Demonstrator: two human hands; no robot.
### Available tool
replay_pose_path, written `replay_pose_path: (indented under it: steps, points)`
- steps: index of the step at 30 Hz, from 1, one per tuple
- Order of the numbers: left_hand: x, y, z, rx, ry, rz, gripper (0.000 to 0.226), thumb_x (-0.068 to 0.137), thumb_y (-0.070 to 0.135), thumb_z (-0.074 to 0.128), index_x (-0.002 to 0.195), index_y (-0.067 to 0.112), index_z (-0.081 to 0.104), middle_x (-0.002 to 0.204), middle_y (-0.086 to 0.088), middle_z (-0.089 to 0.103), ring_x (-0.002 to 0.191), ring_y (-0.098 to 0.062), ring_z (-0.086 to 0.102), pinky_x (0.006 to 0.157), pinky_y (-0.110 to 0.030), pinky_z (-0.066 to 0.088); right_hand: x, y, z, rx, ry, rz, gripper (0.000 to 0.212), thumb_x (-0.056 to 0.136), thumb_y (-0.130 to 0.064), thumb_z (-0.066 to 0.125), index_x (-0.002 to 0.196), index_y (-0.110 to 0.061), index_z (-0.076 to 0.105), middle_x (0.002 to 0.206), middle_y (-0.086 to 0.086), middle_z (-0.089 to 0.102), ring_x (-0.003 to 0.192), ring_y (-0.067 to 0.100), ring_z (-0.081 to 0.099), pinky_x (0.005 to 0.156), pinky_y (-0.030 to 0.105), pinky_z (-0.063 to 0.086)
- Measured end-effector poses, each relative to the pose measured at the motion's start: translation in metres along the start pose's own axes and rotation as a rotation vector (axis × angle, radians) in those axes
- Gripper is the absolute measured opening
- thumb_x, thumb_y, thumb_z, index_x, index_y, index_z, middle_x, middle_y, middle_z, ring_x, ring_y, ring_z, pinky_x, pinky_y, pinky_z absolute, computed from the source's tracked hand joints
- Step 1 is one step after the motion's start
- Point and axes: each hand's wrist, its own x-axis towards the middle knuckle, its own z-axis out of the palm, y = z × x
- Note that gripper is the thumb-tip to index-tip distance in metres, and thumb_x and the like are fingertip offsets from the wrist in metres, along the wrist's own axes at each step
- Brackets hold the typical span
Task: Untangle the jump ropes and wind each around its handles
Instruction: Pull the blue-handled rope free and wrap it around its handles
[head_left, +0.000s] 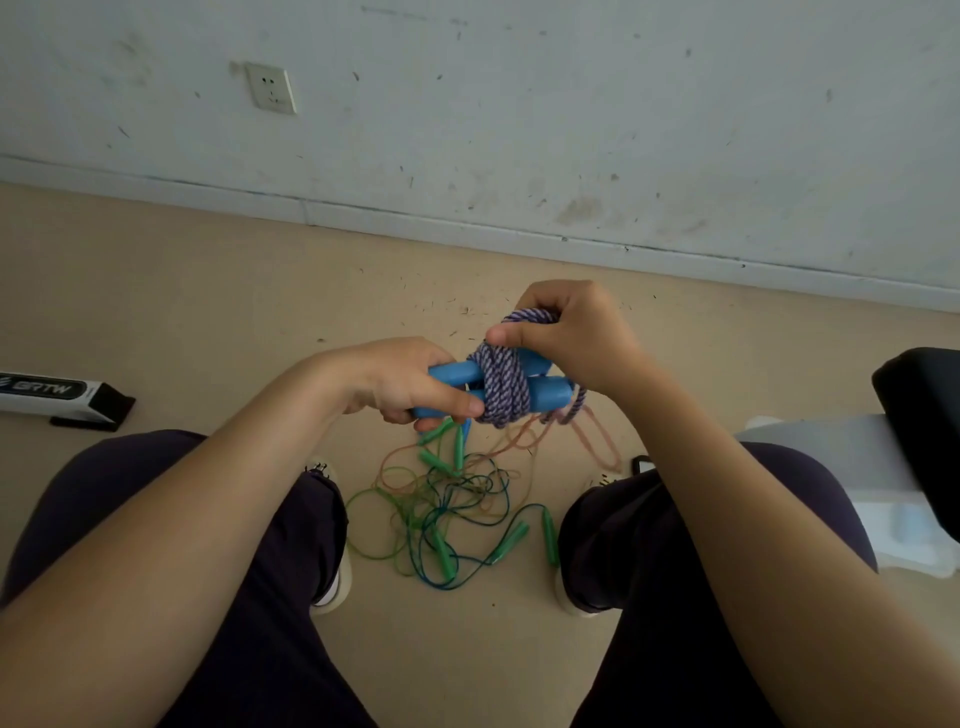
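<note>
Two blue handles (540, 396) held side by side above the floor between the knees, long axes running roughly left to right, parallel and touching or nearly so, bound at their middle by several turns of purple braided rope (501, 387). Left hand (400, 382) curled round the left ends of both handles, index finger laid along the nearer one up to the edge of the wraps. Right hand (566, 332) above the right end, fingers curled over a bunch of the same purple rope, thumb pressed on top of the wound turns; a short purple loop hanging below the right ends. Down on the tan floor (208, 291), directly beneath the hands, a tangled heap of thin ropes (447, 499): green, dark blue and orange strands crossing one another, count of ropes impossible to settle from the knot. Small green handles (550, 535) scattered in the heap, at least five visible, pointing various ways, some partly hidden by the hands. Two dark-trousered legs framing the heap, a light shoe (332, 587) at each side. Long white and black box (62, 397) lying far left on the floor. Dark object and pale plastic at the right edge, cropped. White wall behind with one socket (271, 88).
</note>
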Motion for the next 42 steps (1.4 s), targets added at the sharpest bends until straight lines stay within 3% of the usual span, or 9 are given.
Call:
replay_pose_path:
  steps: [6,10,14,20,24,27,32,37,42]
  points:
    - [-0.006,0.003,-0.003,0.004,-0.023,0.076,0.024,0.088,0.034,0.071,0.082,0.014,0.060,0.053,-0.001,0.054,0.040,-0.010,0.036,0.045,-0.023,0.029,0.002,0.000,-0.002,0.088,0.052,-0.025,0.039,0.068,-0.033,0.087,0.083,-0.012,0.058,0.061,-0.005,0.049,0.054,0.005,0.039,0.053,0.023,0.034]
    - [-0.006,0.001,-0.001,0.046,0.017,0.084,0.045,0.068,0.063,0.075,0.076,0.019,0.064,0.056,-0.003,0.059,0.047,-0.015,0.041,0.047,-0.024,0.033,-0.001,0.003,0.001,0.096,0.021,-0.027,0.047,0.072,-0.031,0.085,0.094,-0.011,0.049,0.078,-0.001,0.053,0.069,0.009,0.048,0.063,0.027,0.045]
    - [-0.006,-0.003,-0.004,0.062,0.058,0.081,0.059,0.056,0.076,0.070,0.074,0.020,0.065,0.054,-0.002,0.060,0.048,-0.016,0.044,0.050,-0.026,0.035,0.001,0.002,0.005,0.114,0.014,-0.090,0.034,0.077,-0.021,0.082,0.086,-0.003,0.055,0.080,0.000,0.057,0.075,0.008,0.055,0.072,0.029,0.051]
    - [-0.006,0.000,-0.004,-0.007,0.106,0.092,0.063,0.061,0.073,0.076,0.076,0.014,0.064,0.053,-0.003,0.059,0.047,-0.016,0.044,0.047,-0.023,0.034,0.003,0.006,0.008,0.158,0.040,-0.075,0.018,0.081,-0.017,0.079,0.082,-0.003,0.069,0.083,0.004,0.069,0.083,0.023,0.066,0.081,0.039,0.054]
    - [-0.005,0.001,-0.003,-0.129,0.167,0.114,0.051,0.063,0.059,0.075,0.076,0.011,0.062,0.051,-0.001,0.054,0.046,-0.013,0.043,0.044,-0.021,0.032,0.003,0.004,0.003,0.286,-0.026,-0.055,0.020,0.083,-0.016,0.076,0.097,-0.004,0.068,0.098,0.008,0.070,0.094,0.018,0.068,0.087,0.032,0.055]
    - [-0.005,-0.001,-0.005,-0.246,0.229,0.152,0.057,0.061,0.058,0.085,0.079,0.009,0.063,0.050,-0.001,0.052,0.043,-0.012,0.043,0.042,-0.020,0.031,0.003,0.005,-0.002,0.435,-0.094,0.024,0.034,0.081,-0.021,0.078,0.112,-0.013,0.066,0.114,0.006,0.068,0.104,0.019,0.067,0.092,0.036,0.054]
    - [-0.004,0.002,-0.006,-0.507,0.380,0.244,0.041,0.068,0.042,0.081,0.082,0.009,0.061,0.073,-0.010,0.053,0.045,-0.011,0.041,0.040,-0.020,0.024,0.001,0.008,0.004,0.732,-0.243,0.129,0.060,0.084,-0.031,0.074,0.132,-0.003,0.053,0.130,0.022,0.061,0.120,0.038,0.059,0.103,0.049,0.048]
    - [-0.003,0.003,-0.004,-0.525,0.408,0.223,0.033,0.077,0.036,0.076,0.084,0.008,0.061,0.058,-0.006,0.053,0.044,-0.012,0.038,0.037,-0.019,0.026,-0.003,0.002,0.021,0.630,-0.240,0.145,0.040,0.092,-0.027,0.061,0.121,0.000,0.055,0.104,0.013,0.065,0.094,0.023,0.065,0.086,0.035,0.054]
    - [0.002,0.000,-0.004,-0.480,0.476,0.246,0.027,0.088,0.032,0.072,0.086,0.006,0.063,0.057,-0.003,0.059,0.044,-0.016,0.038,0.040,-0.021,0.032,-0.004,-0.002,0.027,0.503,-0.167,0.212,0.032,0.100,-0.039,0.050,0.094,-0.008,0.053,0.070,0.006,0.043,0.057,0.014,0.041,0.060,0.031,0.039]
